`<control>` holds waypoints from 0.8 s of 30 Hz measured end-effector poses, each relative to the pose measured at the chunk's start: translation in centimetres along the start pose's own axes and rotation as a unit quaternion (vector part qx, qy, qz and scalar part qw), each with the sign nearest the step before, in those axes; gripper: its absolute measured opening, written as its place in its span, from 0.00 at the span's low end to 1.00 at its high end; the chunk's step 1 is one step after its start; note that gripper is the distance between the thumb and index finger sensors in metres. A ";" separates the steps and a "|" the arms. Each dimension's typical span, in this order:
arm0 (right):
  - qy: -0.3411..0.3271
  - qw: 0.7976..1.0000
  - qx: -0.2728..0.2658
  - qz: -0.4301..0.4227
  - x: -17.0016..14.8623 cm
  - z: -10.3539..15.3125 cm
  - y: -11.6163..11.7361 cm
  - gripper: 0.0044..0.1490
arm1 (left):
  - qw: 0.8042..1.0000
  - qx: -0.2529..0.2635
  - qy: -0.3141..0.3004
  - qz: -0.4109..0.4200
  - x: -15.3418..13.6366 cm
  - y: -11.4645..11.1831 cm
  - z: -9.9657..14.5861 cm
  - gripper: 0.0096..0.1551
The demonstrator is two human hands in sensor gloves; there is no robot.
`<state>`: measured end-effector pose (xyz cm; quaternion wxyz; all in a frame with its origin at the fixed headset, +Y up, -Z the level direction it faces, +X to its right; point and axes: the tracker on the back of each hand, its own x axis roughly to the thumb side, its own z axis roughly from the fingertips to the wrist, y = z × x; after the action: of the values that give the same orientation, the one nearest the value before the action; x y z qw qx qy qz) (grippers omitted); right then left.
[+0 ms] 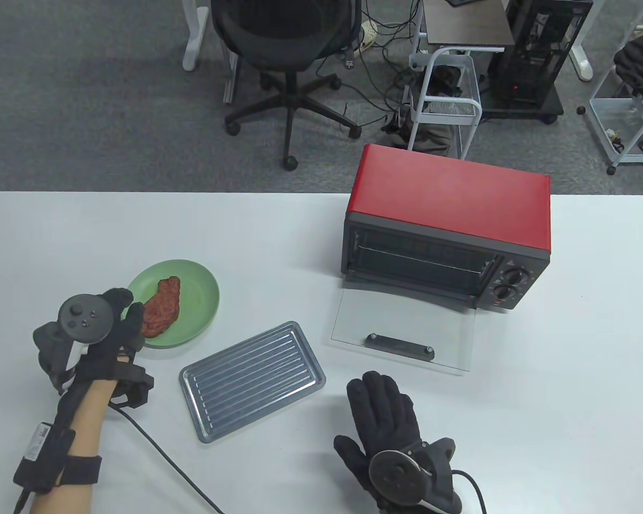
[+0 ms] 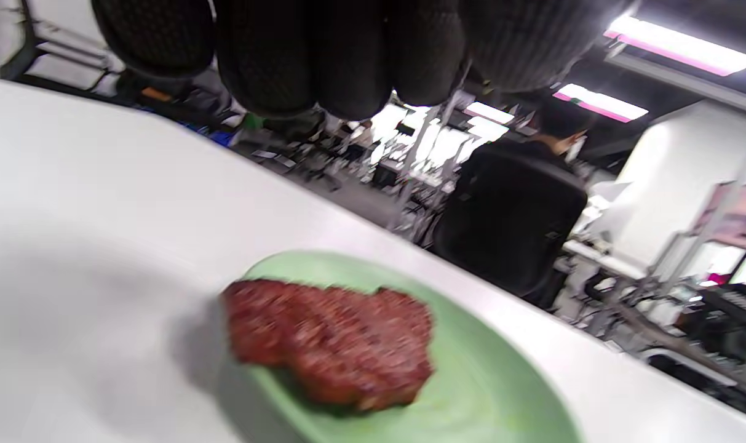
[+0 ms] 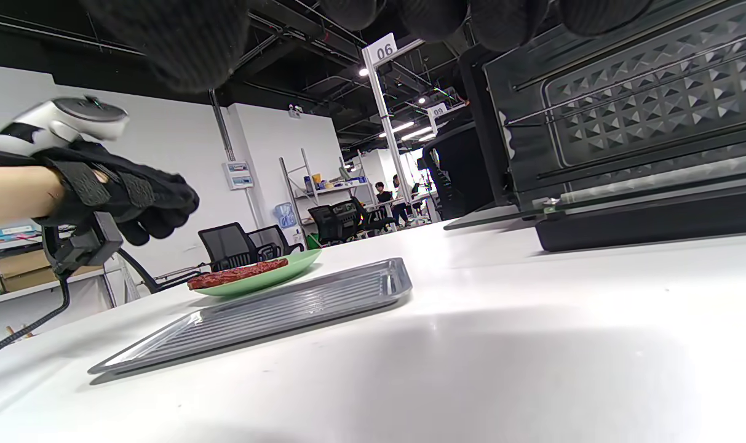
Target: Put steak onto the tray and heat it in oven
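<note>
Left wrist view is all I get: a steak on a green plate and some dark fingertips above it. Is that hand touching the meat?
Observer: No. In the right wrist view the left hand hovers above the steak, with a gap between them.
Operator: Where is the tray it goes on?
Observer: The tray lies bare on the table, just right of the green plate.
Operator: And the oven?
Observer: The red oven stands farther right, its glass door folded down open.
Operator: What is the other hand doing?
Observer: The right hand rests flat on the table, holding nothing.
</note>
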<state>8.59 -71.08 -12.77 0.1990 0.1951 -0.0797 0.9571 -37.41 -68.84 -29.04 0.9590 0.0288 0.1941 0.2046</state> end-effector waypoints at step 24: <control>-0.004 0.999 0.031 -0.013 0.2 0.1 0.3 0.57 | 0.959 -0.157 0.235 0.021 -5.1 -5.4 -8.7 0.32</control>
<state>8.34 -71.27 -12.66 0.2052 0.2056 -0.0484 0.9557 -43.00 -76.03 -35.97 0.8745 -0.1671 0.3785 0.2534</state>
